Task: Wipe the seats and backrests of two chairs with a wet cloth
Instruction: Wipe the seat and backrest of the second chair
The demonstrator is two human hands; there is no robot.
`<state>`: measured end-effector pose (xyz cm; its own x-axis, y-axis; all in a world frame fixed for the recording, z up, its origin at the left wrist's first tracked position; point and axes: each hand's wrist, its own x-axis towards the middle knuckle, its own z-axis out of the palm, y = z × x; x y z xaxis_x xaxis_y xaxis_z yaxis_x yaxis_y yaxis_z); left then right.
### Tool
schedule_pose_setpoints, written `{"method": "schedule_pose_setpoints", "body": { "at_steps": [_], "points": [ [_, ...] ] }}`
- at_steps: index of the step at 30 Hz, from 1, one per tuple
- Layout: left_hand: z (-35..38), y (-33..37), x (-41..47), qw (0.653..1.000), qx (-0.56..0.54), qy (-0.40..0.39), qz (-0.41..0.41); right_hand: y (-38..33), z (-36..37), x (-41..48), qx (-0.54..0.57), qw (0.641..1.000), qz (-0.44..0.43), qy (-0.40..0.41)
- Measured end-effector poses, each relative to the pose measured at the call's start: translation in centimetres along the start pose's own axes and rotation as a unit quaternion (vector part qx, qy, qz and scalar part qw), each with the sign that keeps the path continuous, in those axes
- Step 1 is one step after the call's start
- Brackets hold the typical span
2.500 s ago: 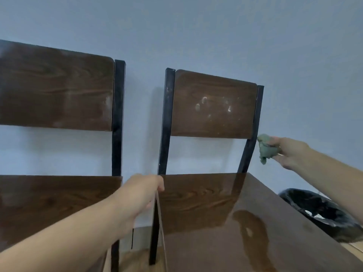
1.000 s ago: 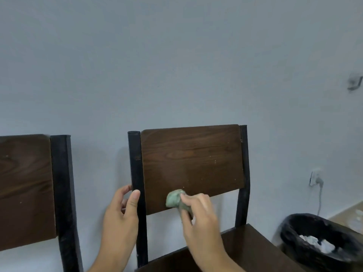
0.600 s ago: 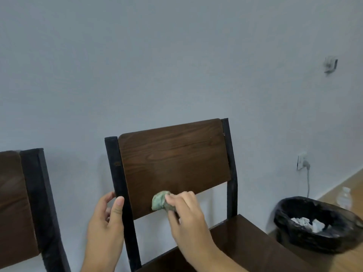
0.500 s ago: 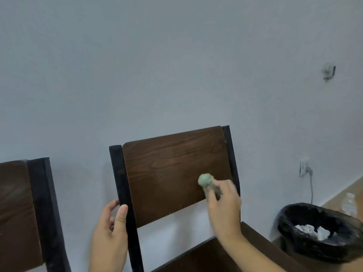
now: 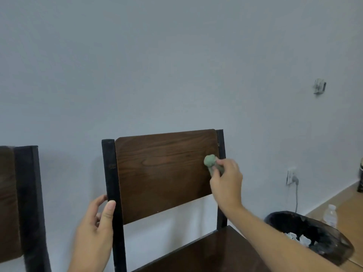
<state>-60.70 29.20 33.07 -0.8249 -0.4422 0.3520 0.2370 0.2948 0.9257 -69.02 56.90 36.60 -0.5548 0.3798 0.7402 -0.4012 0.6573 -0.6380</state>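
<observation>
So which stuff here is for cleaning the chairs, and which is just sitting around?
For the job:
cloth, in the right hand
right chair, with the left hand on its post
left chair

Just lying about:
bin with paper in it
bottle on the floor
plug in the wall

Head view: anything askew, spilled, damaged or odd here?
Nothing stands out. The right hand presses a balled green cloth on the upright chair backrest; the left hand grips its black post.
</observation>
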Motion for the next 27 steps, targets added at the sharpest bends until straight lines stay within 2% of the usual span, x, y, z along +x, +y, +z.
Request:
{"method": "schedule_pose_setpoints", "body": {
  "at_steps": [1, 5, 10, 13, 15, 18, 20, 23, 27],
  "points": [
    [-0.1, 0.0, 0.0, 1.000, -0.003, -0.004, -0.004, -0.6, -0.2, 2.8, -0.006, 0.999, 0.021, 0.031],
    [-0.2, 0.1, 0.1, 1.000, -0.019, -0.008, -0.021, -3.9, 1.1, 8.2, -0.008, 0.997, 0.003, 0.077],
    [-0.3, 0.8, -0.6, 0.999, -0.027, -0.019, -0.026, -0.6, 1.4, 1.8, -0.022, 0.996, 0.041, 0.073],
    [-0.4, 1.6, -1.0, 0.998, -0.031, -0.023, -0.041, -1.8, 2.4, -2.9, -0.001, 0.995, 0.074, 0.069],
    [-0.5, 1.7, -1.2, 0.997, -0.032, -0.036, -0.052, -4.8, 3.8, -6.9, -0.002, 1.000, 0.014, 0.027],
    [-1.6, 1.8, -1.4, 0.995, -0.019, -0.064, -0.068, -9.0, 5.0, -11.4, 0.009, 0.990, -0.109, -0.088],
    [-3.1, 2.1, -1.4, 0.991, -0.021, -0.095, -0.095, -11.6, 5.2, -8.6, 0.032, 0.989, -0.122, -0.073],
    [-7.0, 2.6, -2.7, 0.984, -0.016, -0.137, -0.116, -17.2, 5.2, -2.1, 0.064, 0.997, -0.043, -0.004],
    [-13.4, 2.8, -7.3, 0.976, -0.013, -0.164, -0.145, -18.8, 7.4, -7.5, 0.044, 0.987, -0.143, -0.050]
  ]
}}
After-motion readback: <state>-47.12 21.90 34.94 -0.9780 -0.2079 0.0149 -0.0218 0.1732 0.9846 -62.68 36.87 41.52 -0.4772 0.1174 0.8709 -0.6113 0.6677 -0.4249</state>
